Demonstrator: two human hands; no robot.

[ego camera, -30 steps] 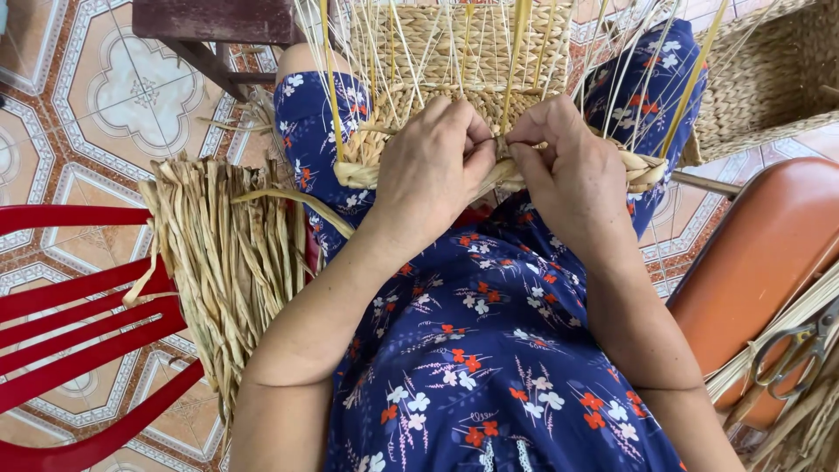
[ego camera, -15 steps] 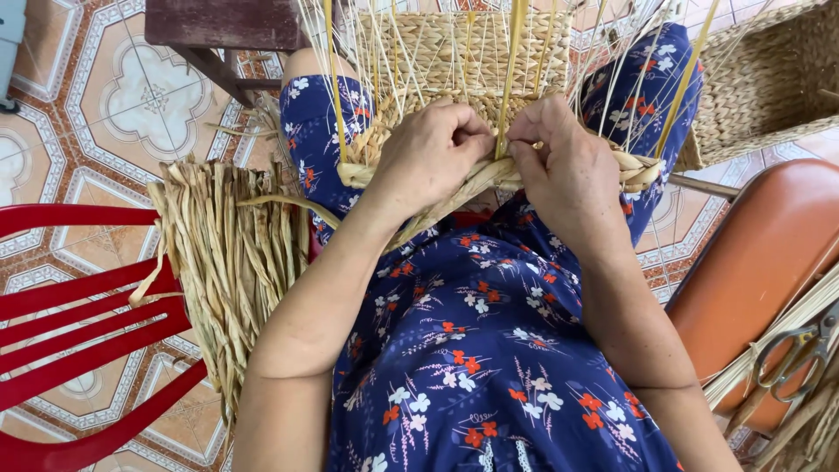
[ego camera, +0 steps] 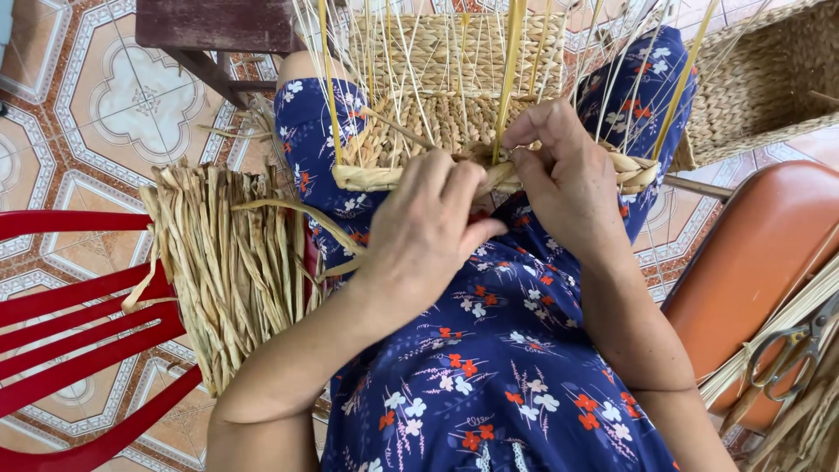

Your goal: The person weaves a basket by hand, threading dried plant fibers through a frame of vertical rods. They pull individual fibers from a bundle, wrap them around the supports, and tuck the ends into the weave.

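A person sits with a half-woven straw basket resting on the lap, against the knees. Many thin pale stalks stick up from its rim. The lap is covered by a dark blue dress with small red and white flowers.

The left hand is curled shut around a flat tan straw strand just below the near rim of the basket. The strand bends away to the left, toward a thick bundle of dry tan straw strips. The right hand pinches the woven rim, with the fingers closed on the straw there. The two hands are close together, nearly touching.

The bundle lies on a red slatted plastic chair at the person's left side. On the right is an orange plastic seat, and metal scissors lie on some long straw at its edge. A finished woven brown basket sits at the top right. A dark wooden stool stands at the top.

The floor is made of tiles with orange, white and grey patterns.
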